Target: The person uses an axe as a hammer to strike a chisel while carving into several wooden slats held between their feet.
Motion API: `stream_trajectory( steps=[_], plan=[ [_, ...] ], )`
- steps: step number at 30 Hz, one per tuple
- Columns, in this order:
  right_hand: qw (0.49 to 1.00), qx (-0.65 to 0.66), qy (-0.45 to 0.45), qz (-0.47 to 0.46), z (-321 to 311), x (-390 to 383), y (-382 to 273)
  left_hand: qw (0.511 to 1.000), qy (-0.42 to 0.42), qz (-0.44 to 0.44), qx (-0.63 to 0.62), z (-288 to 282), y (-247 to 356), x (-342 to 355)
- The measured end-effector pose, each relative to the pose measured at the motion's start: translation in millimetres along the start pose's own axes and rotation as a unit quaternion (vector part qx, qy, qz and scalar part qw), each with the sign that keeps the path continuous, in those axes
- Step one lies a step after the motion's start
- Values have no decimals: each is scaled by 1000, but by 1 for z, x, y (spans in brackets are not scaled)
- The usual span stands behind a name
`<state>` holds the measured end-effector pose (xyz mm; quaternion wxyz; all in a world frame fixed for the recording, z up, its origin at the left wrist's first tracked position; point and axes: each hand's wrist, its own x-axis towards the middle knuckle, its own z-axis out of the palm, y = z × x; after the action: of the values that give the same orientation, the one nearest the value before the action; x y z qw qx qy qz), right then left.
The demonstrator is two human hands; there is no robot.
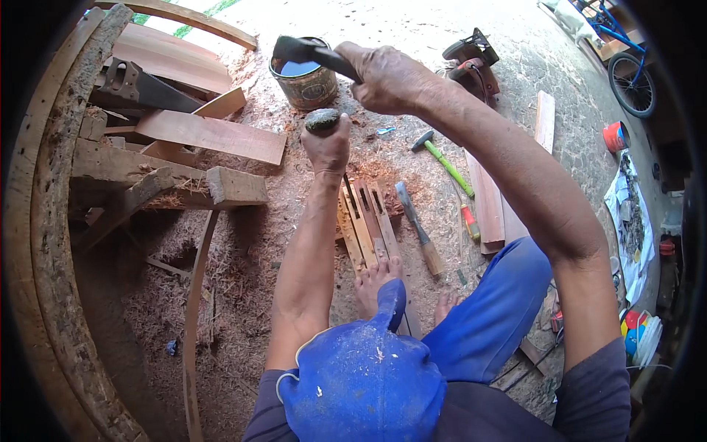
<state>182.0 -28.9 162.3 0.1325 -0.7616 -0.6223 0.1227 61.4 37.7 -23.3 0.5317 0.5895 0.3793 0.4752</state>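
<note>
My right hand [383,79] is closed round the handle of a dark mallet [296,50], raised above and right of my left hand. Closed in a fist, my left hand [328,149] grips an upright chisel [322,120]; its rough handle top sticks out above the fist. The thin blade points down to slotted wooden strips [366,210] lying side by side on the ground. Whether its tip sits in a slot I cannot tell. A bare foot [378,283] presses on the strips' near end. Beside them lies another chisel [416,228] with a wooden handle.
To the right lie a green-handled hammer [445,163], a red-and-yellow-handled tool [469,223] and boards [484,199]. A can [305,85] and a red power tool [475,74] stand beyond. A handsaw [140,87] rests at left by a timber frame [125,166]. Wood shavings cover the ground.
</note>
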Motion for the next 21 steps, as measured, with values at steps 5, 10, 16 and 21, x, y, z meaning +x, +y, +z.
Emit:
stream_trajectory(
  steps=[5,10,16,21],
  plan=[
    [984,-43,-172,1,9,-52,26,997,-2,79,-18,2,23,-53],
    [992,111,-55,1,5,-64,26,983,-41,-179,18,-11,-15,40],
    [988,105,74,-86,-17,-57,30,999,-13,30,-41,-7,-1,-34],
    [977,79,95,-173,3,-83,23,998,-49,41,22,-18,23,-73]
  ],
)
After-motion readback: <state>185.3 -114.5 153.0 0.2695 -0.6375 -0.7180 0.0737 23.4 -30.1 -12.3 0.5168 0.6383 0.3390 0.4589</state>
